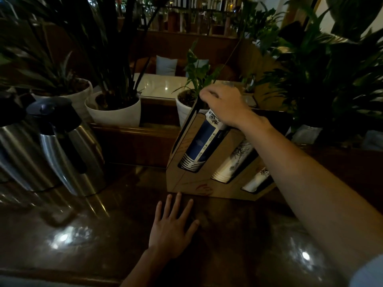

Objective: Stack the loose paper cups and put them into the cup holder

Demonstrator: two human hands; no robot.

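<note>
the brown cardboard cup holder with three slanted slots stands on the dark glossy worktop, back from its near edge, and leans away from the person so each slot's long axis runs from low and near to high and far. the stack of blue and white paper cups lies in the leftmost slot along that slope, its ribbed lower end showing at the slot's bottom opening. the right hand is the nearer one: it reaches over the holder and curls down on the stack's upper end, fingers bent around the top cup, though how firmly it grips cannot be told. any further push would likely run down the slope toward the person. the left hand lies flat and spread on the worktop, holding nothing, fingertips just at the holder's near bottom edge. small print and recycling marks sit on a white strip of the blue cups, too small to read; a reddish scrawl on the holder's front is illegible.
</note>
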